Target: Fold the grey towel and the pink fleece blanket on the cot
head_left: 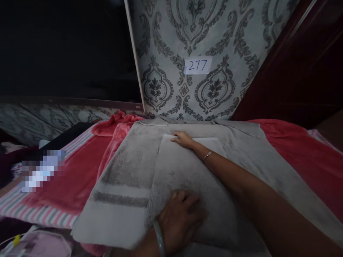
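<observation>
A folded grey plush cloth point(171, 167), probably a towel, lies over a wider spread of grey cloth point(120, 164) that has a darker band across its left part. At the folded cloth's far edge rests my right hand point(182, 139), its fingers stretched out and touching the fabric; a thin bracelet circles that wrist. Closer to me, my left hand point(184, 214) is over the lower middle of the folded cloth, knuckles up. Motion blurs its fingers, and their tips are hard to make out. That wrist wears a pale bangle point(159, 237).
Red blankets point(77, 175) spread out at both sides, with a striped edge point(48, 217) showing at left. A large dark screen point(66, 50) and patterned wallpaper stand behind, with a "277" paper label point(198, 65). Dark red wood point(300, 71) rises at right.
</observation>
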